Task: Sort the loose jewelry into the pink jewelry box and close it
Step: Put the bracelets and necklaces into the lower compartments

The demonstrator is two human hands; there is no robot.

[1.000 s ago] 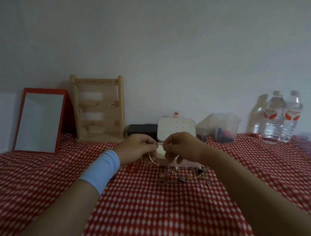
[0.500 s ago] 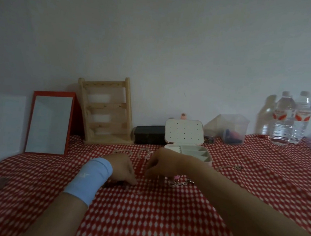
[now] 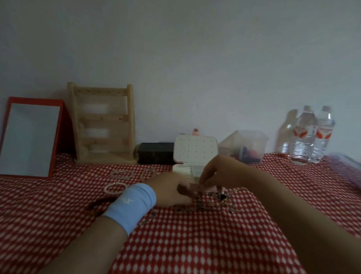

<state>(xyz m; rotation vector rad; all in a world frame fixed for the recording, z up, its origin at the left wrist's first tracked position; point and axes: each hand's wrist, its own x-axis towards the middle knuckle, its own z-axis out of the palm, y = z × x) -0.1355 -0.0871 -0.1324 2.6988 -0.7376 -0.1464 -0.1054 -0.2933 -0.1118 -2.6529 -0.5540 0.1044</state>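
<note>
Head cam is dim, with motion blur around both hands.

The pink jewelry box with a white dotted lid (image 3: pixel 195 152) sits mid-bench on the far side. It's open, with the lid standing upright. I can see its white divided tray below the lid, partly hidden behind the right hand.

The right hand (image 3: pixel 219 174) is over the near right corner of the box. Its fingers (image 3: pixel 203 178) are curled down with the tips bunched together. Too blurred to tell whether they pinch anything.

The left hand (image 3: pixel 169 190), wearing a light blue wristband (image 3: pixel 132 206), lies low on the red-and-white checked cloth (image 3: pixel 187 256), just near-left of the box. It reaches right, under the right hand. Its fingers are hidden there, so I can't tell if they're spread or gripping.

Loose pieces on the cloth:
- The pile of small mixed jewelry (image 3: pixel 215 202) lies just near of the box, right of the left hand.
- The pale beaded bracelet (image 3: pixel 115 188) is left of the wristband.
- The second pale bracelet (image 3: pixel 122 174) is just beyond it.
- The small pale ring-shaped piece (image 3: pixel 148 173) lies left of the box.
- The thin chain (image 3: pixel 147 219) is beside the wristband, on the near side.

Along the far wall, left to right:
- the red-framed mirror (image 3: pixel 29 139)
- the wooden ladder-style rack (image 3: pixel 102 124)
- the black rectangular case (image 3: pixel 155 155), touching or just beside the box lid
- the clear plastic tub (image 3: pixel 250 148)
- the two clear water bottles (image 3: pixel 313 136)
</note>
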